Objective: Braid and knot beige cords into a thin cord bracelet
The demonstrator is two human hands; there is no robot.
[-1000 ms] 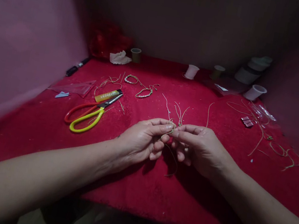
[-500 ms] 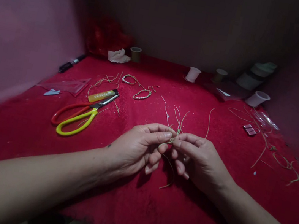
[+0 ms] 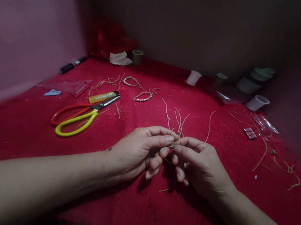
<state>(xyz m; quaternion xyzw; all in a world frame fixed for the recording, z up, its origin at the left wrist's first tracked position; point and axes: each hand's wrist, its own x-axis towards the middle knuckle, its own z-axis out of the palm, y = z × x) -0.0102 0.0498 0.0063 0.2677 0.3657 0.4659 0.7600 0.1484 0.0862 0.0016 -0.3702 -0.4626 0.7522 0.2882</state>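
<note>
Left hand (image 3: 146,147) and right hand (image 3: 205,165) pinch thin olive cord (image 3: 173,146), seemingly unfinished. Eleven o'clock, two pale braided bracelets (image 3: 143,99) look complete.

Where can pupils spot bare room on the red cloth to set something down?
On the red cloth between its near edge, the left hand and the right hand; between left hand and scissors; and between bracelets and white spool. Crowded: around the lighter, and among loose cords at right.

Hands (image 3: 144,148) (image 3: 205,163) seemingly lower in view
</note>
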